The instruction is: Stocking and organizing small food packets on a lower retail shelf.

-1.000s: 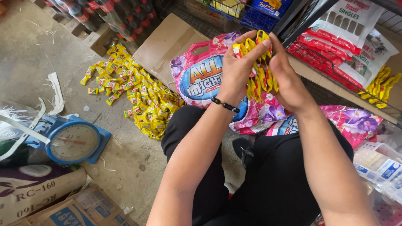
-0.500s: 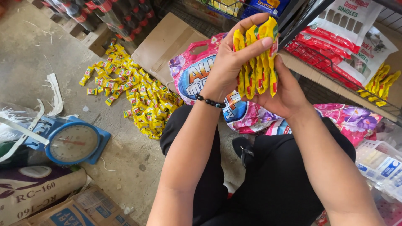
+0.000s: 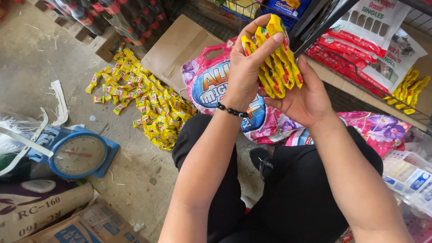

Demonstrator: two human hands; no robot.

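Bare concrete floor (image 3: pixel 45 67) underfoot, gritty and littered with white plastic strips, and the person's black-trousered lap fills the bottom edge. Both hands are up and together: left hand (image 3: pixel 249 67), beaded bracelet at the wrist, pinches the top of a bunch of yellow sachets (image 3: pixel 276 56), right hand (image 3: pixel 306 96) cups it from below, palm hiding the lower ends. Behind them a pink detergent bag (image 3: pixel 211 81) is half covered. Left, a blue dial scale (image 3: pixel 76 155); farther out, a heap of loose sachets (image 3: pixel 144 103). Wire shelving (image 3: pixel 360 67) is cut off at the top right.
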